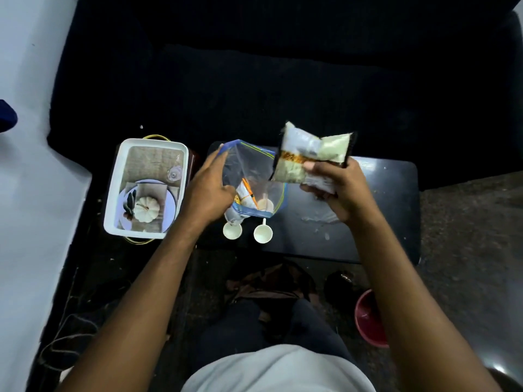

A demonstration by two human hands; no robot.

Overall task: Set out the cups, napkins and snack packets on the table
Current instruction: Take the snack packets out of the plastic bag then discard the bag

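Observation:
My right hand (332, 188) grips two snack packets (308, 157), pale with a black edge, lifted above the dark table (382, 210). My left hand (210, 190) holds the left side of a clear zip bag (254, 165) that stands open on the table; more packets (244, 195) and a white cup (265, 204) lie inside it. Two white cups (232, 230) (263, 234) stand upright on the table's near edge, just below the bag.
A white tray (113, 193) with a printed pumpkin picture sits left of the table. A dark sofa (283, 80) fills the back. A red bucket (368, 318) stands on the floor at the right, shoes and cloth lie by my knees.

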